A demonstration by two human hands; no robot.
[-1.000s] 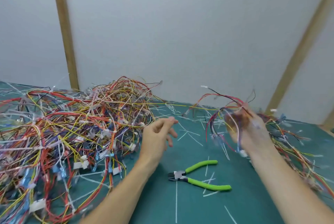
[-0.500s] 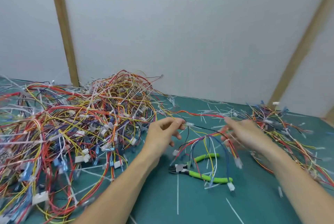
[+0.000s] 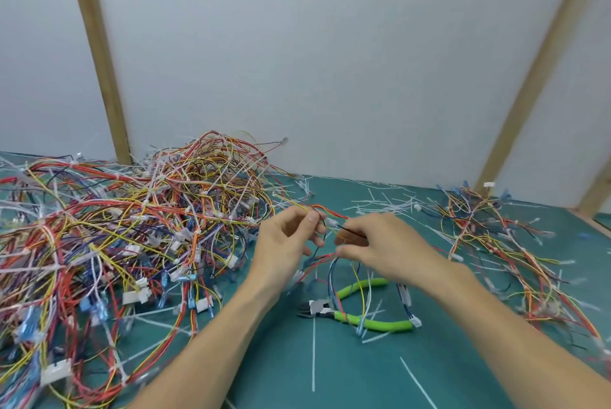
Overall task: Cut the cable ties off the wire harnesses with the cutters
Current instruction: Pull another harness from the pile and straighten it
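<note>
Your left hand [image 3: 284, 243] has its fingers [image 3: 312, 218] curled, thumb and forefinger pinching a strand of the wire harness [image 3: 334, 263] just below a small white connector [image 3: 331, 223]. Your right hand [image 3: 380, 243] faces it from the 3 o'clock side, its fingers [image 3: 347, 251] curled in round the same harness, with a black wire running across them. The two hands sit just beside each other, lifted above the table [image 3: 363, 375]. From between them the harness hangs in loops of red, blue, yellow and white wire, reaching down to the table at 6 o'clock.

Under those loops lie the cutters [image 3: 350, 311], flat on the table with green handles spread toward 3 o'clock and the dark nose pointing to 9 o'clock; neither hand touches them, and several strands drape over the handles.

At 9 o'clock of your left hand is the big pile of harnesses [image 3: 132, 236], a tangle with white cable ties showing all through it. At 3 o'clock of your right hand, well apart, lies a smaller, looser pile [image 3: 496, 243]. Cut tie pieces [image 3: 386, 205] are scattered on the green table at 12 o'clock, with a few long white ones nearer you. Behind the table stands a white wall [image 3: 314, 61] with wooden battens [image 3: 96, 55].
</note>
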